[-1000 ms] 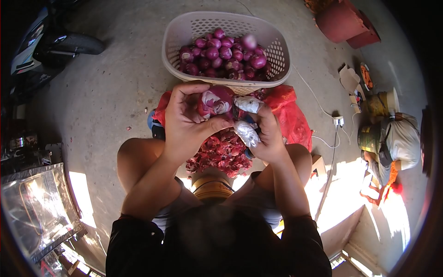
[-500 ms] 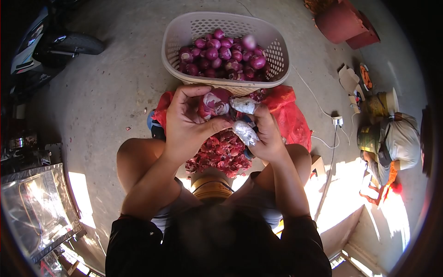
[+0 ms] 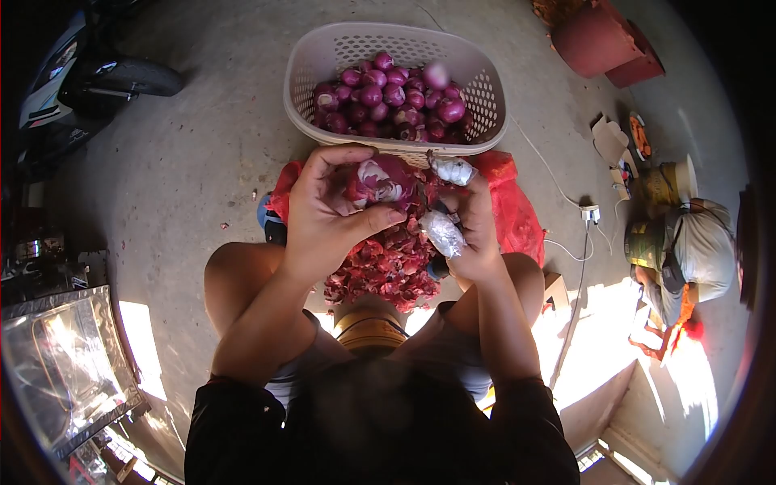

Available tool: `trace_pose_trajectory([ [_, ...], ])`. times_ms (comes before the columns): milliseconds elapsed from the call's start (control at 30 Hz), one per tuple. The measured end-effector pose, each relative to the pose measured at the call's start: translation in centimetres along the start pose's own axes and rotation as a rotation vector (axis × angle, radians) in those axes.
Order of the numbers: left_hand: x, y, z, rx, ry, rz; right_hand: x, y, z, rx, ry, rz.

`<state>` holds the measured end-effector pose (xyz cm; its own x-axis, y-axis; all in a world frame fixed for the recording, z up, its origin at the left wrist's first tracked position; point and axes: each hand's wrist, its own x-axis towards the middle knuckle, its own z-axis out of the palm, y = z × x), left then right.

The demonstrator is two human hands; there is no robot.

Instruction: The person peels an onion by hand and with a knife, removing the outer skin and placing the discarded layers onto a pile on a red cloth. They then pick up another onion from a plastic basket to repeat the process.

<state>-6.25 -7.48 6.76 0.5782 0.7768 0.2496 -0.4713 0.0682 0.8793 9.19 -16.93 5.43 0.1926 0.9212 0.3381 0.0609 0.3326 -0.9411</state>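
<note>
A red onion (image 3: 380, 181) with partly peeled, whitish patches is held between the thumb and fingers of my left hand (image 3: 327, 202). Just right of it is my right hand (image 3: 473, 230), its thumb and forefinger tips wrapped in silver foil or tape, spread apart and off the onion. Below both hands lies a heap of red onion skins (image 3: 384, 271). Beyond them stands a grey perforated basket (image 3: 396, 147) with several purple onions (image 3: 394, 94) inside.
Red mesh bags (image 3: 517, 210) lie beside the heap, under the basket's near edge. At right, a cable with a plug (image 3: 591, 213) runs over the floor, and another person (image 3: 703, 250) bends near buckets. A motorbike wheel (image 3: 141, 75) and a red pot (image 3: 594, 40) stand farther off.
My right hand has moved right, away from the onion, and its foil-wrapped fingertips no longer touch it. The left hand still holds the onion in nearly the same place.
</note>
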Motion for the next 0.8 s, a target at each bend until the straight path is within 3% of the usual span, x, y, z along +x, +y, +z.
trace_pose_trajectory([
  [233,-0.1,0.2,0.1,0.010,-0.007,-0.015,-0.2,0.9,-1.0,-0.307,-0.158,0.003],
  [367,-0.1,-0.1,0.0,0.017,-0.020,0.005,0.4,0.6,-0.7,-0.292,-0.115,-0.101],
  [533,-0.3,-0.1,0.0,-0.016,-0.008,-0.044,0.2,0.7,-1.3,-0.331,-0.153,-0.060],
  [800,-0.1,0.3,0.4,-0.050,-0.021,-0.033,0.0,0.2,-0.5,0.058,-0.006,0.071],
])
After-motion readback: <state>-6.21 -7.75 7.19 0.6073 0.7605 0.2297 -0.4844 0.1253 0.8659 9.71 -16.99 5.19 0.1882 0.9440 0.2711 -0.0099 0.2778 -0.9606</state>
